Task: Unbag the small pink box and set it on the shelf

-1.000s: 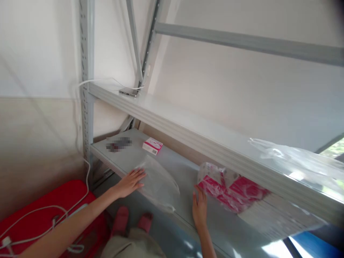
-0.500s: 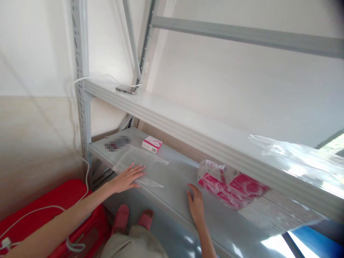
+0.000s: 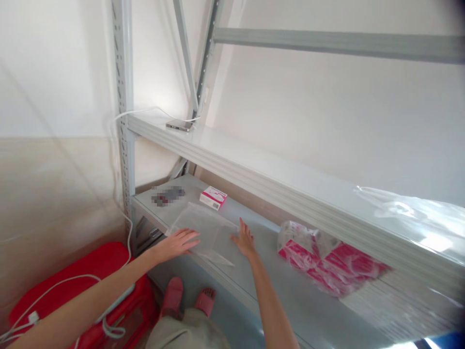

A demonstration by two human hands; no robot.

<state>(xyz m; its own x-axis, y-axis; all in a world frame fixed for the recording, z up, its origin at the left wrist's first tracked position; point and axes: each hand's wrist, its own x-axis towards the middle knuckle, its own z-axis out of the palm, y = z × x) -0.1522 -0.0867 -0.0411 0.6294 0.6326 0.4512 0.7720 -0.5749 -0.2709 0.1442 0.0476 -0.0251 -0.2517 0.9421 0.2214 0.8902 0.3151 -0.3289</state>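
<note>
A clear plastic bag lies flat on the lower grey shelf, one edge reaching the shelf's front lip. My left hand rests on the bag's near-left part, fingers stretched out. At the bag's right end is my right hand, fingers apart and pointing away from me; whether it touches the plastic I cannot tell. Just behind the bag sits a small white and pink box. Several pink and white boxes wrapped in clear plastic lie to the right of my right hand.
A blurred-out dark object lies at the shelf's left end. Above, the upper shelf holds a phone-like device with a white cable and more clear plastic. A red stool stands at lower left. Flat clear bags lie at lower right.
My right hand has moved left and away from me, from beside the wrapped boxes to the bag's right end. My left hand stays on the bag. The view has shifted slightly.
</note>
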